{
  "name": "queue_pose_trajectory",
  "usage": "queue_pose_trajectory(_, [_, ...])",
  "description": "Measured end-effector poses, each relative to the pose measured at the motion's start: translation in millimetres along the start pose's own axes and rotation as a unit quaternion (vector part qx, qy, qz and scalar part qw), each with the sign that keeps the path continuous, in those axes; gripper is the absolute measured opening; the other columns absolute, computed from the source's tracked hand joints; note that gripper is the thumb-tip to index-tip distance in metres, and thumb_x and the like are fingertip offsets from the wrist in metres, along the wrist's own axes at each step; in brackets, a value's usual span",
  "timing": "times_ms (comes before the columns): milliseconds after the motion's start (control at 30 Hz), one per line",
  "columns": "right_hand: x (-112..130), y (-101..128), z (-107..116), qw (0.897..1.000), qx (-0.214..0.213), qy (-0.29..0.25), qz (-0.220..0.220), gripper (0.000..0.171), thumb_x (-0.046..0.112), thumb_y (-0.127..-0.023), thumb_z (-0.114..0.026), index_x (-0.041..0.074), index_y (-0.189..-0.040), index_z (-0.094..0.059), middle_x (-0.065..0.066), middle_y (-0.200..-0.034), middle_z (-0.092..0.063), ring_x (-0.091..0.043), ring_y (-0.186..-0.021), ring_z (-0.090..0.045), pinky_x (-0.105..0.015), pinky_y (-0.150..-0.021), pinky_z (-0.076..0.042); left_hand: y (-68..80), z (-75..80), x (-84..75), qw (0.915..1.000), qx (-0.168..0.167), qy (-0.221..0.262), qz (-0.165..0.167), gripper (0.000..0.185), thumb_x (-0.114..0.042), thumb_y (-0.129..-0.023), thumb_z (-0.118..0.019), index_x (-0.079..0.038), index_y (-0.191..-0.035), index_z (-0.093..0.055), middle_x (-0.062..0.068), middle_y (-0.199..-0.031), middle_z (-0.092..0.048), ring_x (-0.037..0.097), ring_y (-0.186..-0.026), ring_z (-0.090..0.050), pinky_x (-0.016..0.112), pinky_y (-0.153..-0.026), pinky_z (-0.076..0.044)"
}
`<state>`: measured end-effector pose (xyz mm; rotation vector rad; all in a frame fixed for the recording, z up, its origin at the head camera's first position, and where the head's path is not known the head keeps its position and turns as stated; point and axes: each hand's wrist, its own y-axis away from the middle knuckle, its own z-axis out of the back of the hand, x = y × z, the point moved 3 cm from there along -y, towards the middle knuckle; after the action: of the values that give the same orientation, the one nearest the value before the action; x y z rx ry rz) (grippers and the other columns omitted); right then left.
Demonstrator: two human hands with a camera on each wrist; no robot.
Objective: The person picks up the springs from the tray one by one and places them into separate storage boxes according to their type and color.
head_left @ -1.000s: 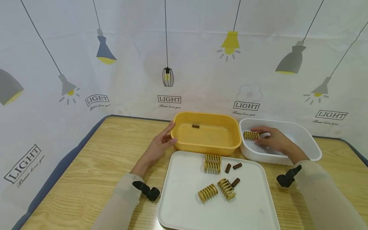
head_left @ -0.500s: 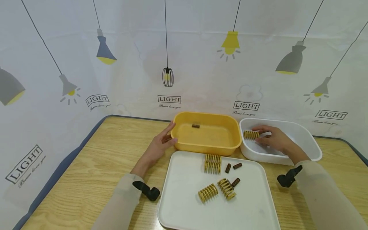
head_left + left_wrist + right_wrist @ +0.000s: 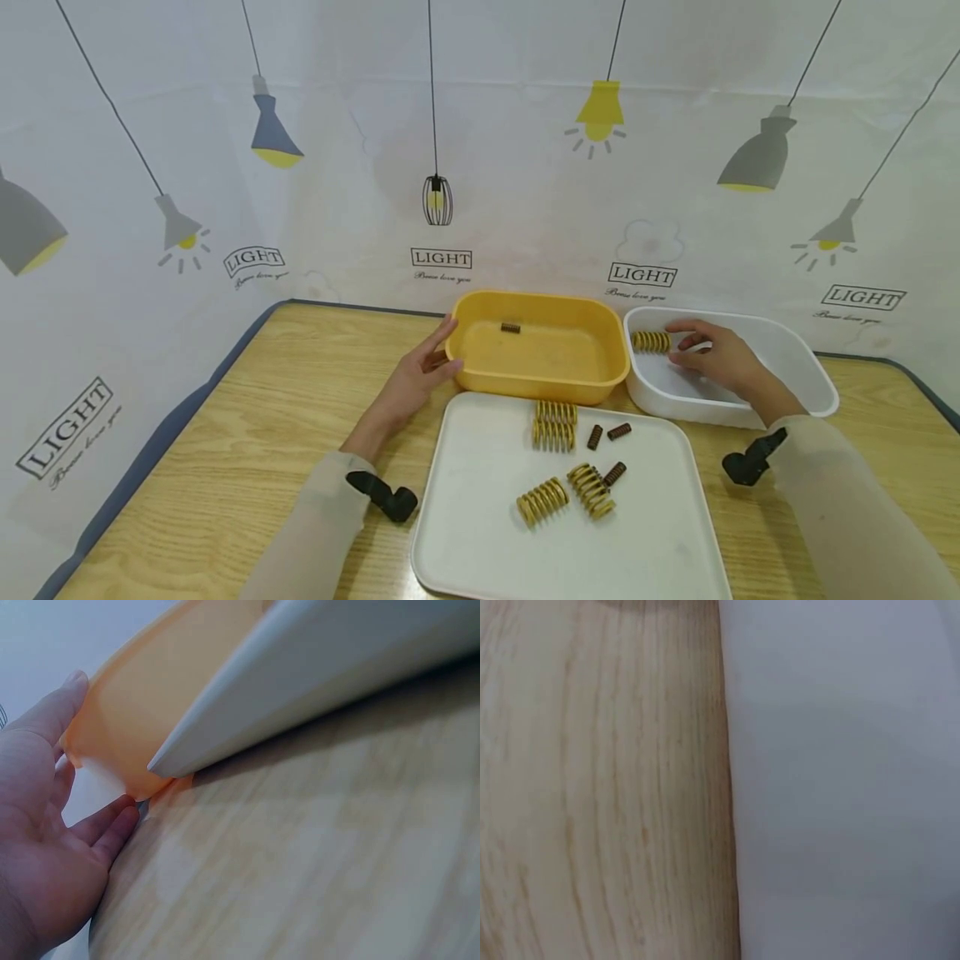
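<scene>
In the head view, my right hand [image 3: 716, 357] hovers inside the white bin [image 3: 795, 392], its fingers loosely bent and apart from a large yellow coil spring [image 3: 651, 342]. That spring lies at the bin's left end. My left hand [image 3: 411, 383] touches the left end of the yellow bin [image 3: 543, 389] with extended fingers and thumb; the left wrist view also shows this hand [image 3: 52, 832] against the bin wall [image 3: 142, 705]. One small brown spring [image 3: 511, 328] lies in the yellow bin. The right wrist view shows only the white bin's side [image 3: 840, 787] and table, no hand.
A white tray [image 3: 480, 550] lies in front of the bins on the wooden table [image 3: 247, 433]. It bears several large yellow springs [image 3: 542, 502] and several small brown springs [image 3: 619, 432]. A printed curtain [image 3: 360, 208] stands behind the table.
The right hand has let go of the large yellow spring and drawn slightly right from it. The spring sits a little farther back in the white bin. The left hand has not moved.
</scene>
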<state>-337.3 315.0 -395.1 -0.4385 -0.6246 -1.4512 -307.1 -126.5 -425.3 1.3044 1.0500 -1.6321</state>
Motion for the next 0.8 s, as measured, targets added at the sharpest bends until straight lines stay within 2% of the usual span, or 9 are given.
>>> queue_pose_trajectory(200, [0,4,4,1.0,-0.001,0.012,0.006,0.052,0.024,-0.091,-0.067,0.009,-0.137,-0.049,-0.02,-0.116,-0.055,-0.034,-0.101,-0.055,-0.034,-0.074,-0.051,1.6,-1.8,-0.2,0.9999,-0.008,-0.001,-0.008,0.065,-0.022,-0.095,-0.061,-0.019,-0.152,-0.03,-0.019,-0.155,-0.016,0.029,-0.131,-0.041,0.037,-0.103,-0.039])
queue_pose_trajectory(467, [8,22,24,0.997,-0.031,0.027,0.061,0.049,0.025,-0.093,-0.064,0.005,-0.135,-0.05,-0.023,-0.115,-0.058,-0.039,-0.099,-0.061,-0.042,-0.073,-0.055,2.0,-3.8,-3.2,0.9999,-0.006,-0.003,-0.012,0.065,-0.023,-0.095,-0.061,-0.018,-0.152,-0.03,-0.018,-0.156,-0.016,0.027,-0.131,-0.041,0.035,-0.103,-0.039])
queue_pose_trajectory(567, [19,34,30,0.994,-0.055,0.032,0.089,0.048,0.029,-0.094,-0.063,0.006,-0.134,-0.052,-0.019,-0.113,-0.059,-0.037,-0.097,-0.062,-0.035,-0.07,-0.055,1.5,-2.0,-3.3,0.9999,-0.008,0.001,-0.012,0.065,-0.023,-0.095,-0.061,-0.019,-0.152,-0.031,-0.019,-0.156,-0.016,0.028,-0.131,-0.04,0.035,-0.103,-0.04])
queue_pose_trajectory(700, [37,59,29,0.988,-0.079,0.031,0.13,0.044,0.031,-0.093,-0.065,0.009,-0.13,-0.056,-0.013,-0.111,-0.062,-0.017,-0.09,-0.065,-0.022,-0.065,-0.052,1.1,-0.3,-2.1,0.9999,-0.006,-0.004,-0.009,0.065,-0.023,-0.095,-0.061,-0.019,-0.152,-0.03,-0.018,-0.156,-0.015,0.028,-0.132,-0.04,0.034,-0.102,-0.04])
queue_pose_trajectory(800, [50,77,21,0.984,-0.079,0.004,0.157,0.04,0.028,-0.093,-0.065,0.013,-0.128,-0.058,-0.009,-0.111,-0.063,-0.004,-0.086,-0.062,-0.022,-0.063,-0.051,1.4,0.8,-1.3,0.9999,-0.006,-0.009,-0.009,0.065,-0.024,-0.095,-0.061,-0.019,-0.152,-0.03,-0.018,-0.156,-0.015,0.028,-0.132,-0.04,0.035,-0.103,-0.039])
